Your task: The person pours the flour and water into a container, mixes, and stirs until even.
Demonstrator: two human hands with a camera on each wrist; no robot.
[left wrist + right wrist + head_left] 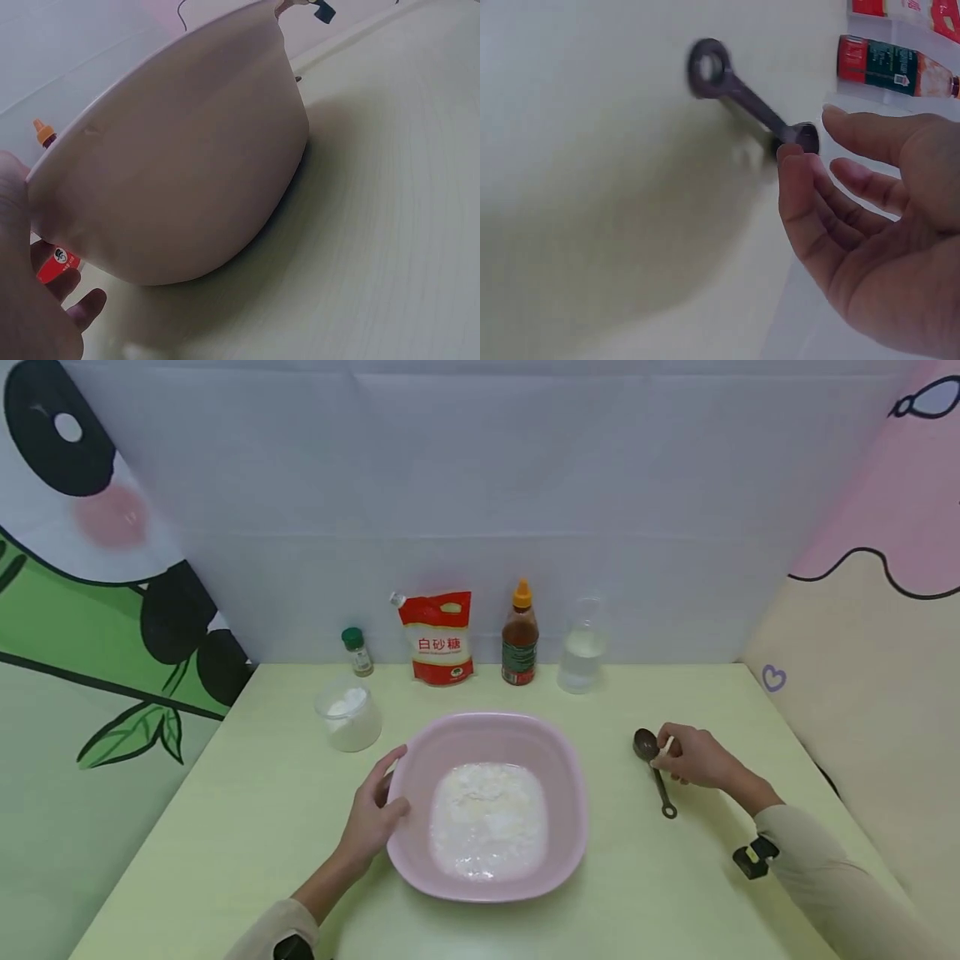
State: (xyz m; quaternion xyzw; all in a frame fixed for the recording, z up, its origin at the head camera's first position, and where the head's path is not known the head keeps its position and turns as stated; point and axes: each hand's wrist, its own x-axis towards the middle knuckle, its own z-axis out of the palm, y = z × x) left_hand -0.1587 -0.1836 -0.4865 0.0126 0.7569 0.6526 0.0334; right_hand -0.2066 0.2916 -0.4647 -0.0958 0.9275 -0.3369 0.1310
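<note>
A pink plastic basin (573, 810) stands on the table, holding white powder (489, 818) with a wet-looking shine along its near edge. My left hand (372, 818) grips the basin's left rim; in the left wrist view its fingers (64, 285) lie outside the wall. To the right, a dark measuring spoon (660, 785) has its bowl towards the back. At its bowl end is my right hand (693, 757). The right wrist view shows a gap between thumb and forefinger, with the forefinger's tip overlapping the spoon (754, 105); whether they touch I cannot tell.
Along the back stand a green-capped jar (357, 652), a red-and-white sugar pouch (442, 639), an orange-capped sauce bottle (520, 635) and a clear container of liquid (582, 652). A clear tub of white contents (349, 718) sits left of the basin. Behind the table (637, 893) hangs a pale sheet.
</note>
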